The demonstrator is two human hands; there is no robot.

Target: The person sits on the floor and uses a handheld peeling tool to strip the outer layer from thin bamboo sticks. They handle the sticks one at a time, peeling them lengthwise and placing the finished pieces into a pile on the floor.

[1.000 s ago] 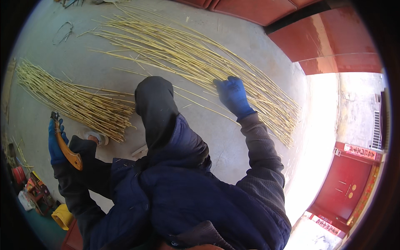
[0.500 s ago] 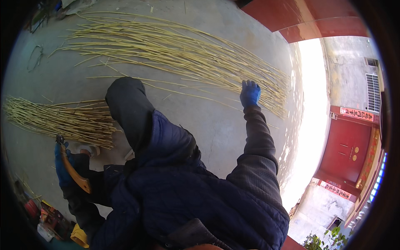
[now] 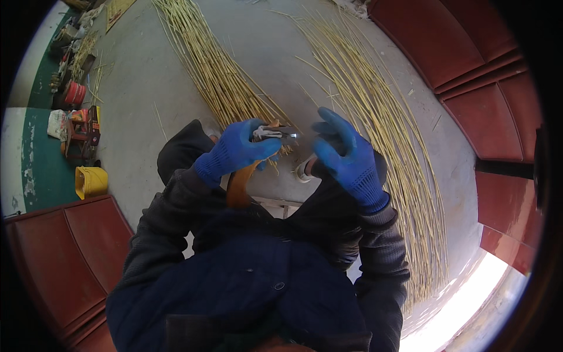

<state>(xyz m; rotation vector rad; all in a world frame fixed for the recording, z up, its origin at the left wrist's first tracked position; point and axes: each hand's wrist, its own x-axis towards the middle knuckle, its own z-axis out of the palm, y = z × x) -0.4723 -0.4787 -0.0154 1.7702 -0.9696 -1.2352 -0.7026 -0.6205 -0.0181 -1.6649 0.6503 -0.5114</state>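
Note:
My left hand [image 3: 240,149], in a blue glove, is closed around a tool with a short metal head [image 3: 286,134] and a curved orange-brown handle [image 3: 239,186]. The handle hangs below the hand toward my lap. Just right of the metal head is my right hand [image 3: 350,158], also gloved in blue, its fingers apart and nothing visible in them. Beyond my hands, a dense bundle of thin yellowish stalks [image 3: 214,76] lies on the floor, its near ends close to the tool. A looser spread of long stalks [image 3: 387,129] lies to the right, partly behind my right hand.
Dark red panels [image 3: 73,252] stand at the lower left, and more red panels [image 3: 446,41] at the upper right. Along the left wall are a yellow bucket [image 3: 91,182], a small stool-like object [image 3: 79,138] and a red spool-like thing [image 3: 75,92]. Grey concrete floor [image 3: 264,41] lies between the stalks.
The view has turned. My right hand has left the long stalks and come in front of me, its fingers now apart. My left hand has brought the tool up from my side toward it.

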